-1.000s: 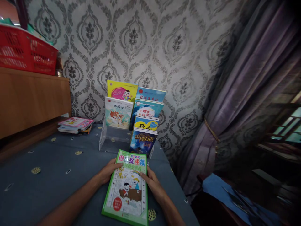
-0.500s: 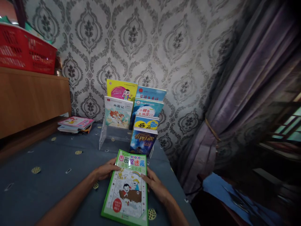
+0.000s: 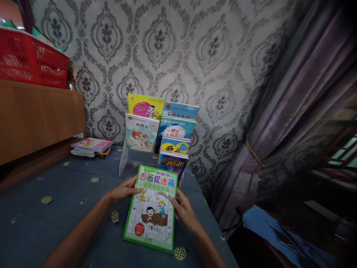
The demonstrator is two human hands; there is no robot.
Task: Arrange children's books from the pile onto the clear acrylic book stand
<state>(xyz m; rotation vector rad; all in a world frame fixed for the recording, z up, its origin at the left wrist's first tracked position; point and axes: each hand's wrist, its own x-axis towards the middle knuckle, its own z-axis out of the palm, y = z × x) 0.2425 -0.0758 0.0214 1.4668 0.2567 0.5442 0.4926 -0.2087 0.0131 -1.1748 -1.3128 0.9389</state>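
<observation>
At the lower centre of the frame, the left hand (image 3: 120,191) and right hand (image 3: 182,208) grip the 2 long edges of a green-bordered picture book (image 3: 153,208) above the blue tablecloth (image 3: 55,208). Just behind it, a clear stand (image 3: 131,163) displays 6 books.

Rack (image 3: 134,163): clear plastic, far on the table, against the wall; books (image 3: 164,134) stand in it in stepped rows, two columns
Stack (image 3: 90,146): flat books, far left of the rack, pink cover on top
Table (image 3: 55,208): blue-grey cloth with small pale spots
Cabinet (image 3: 36,119): wood, left, beside the table
Basket (image 3: 30,61): red, on the cabinet
Wall (image 3: 178,48): grey damask paper
Curtain (image 3: 287,108): purple, right, tied back with a cord
</observation>
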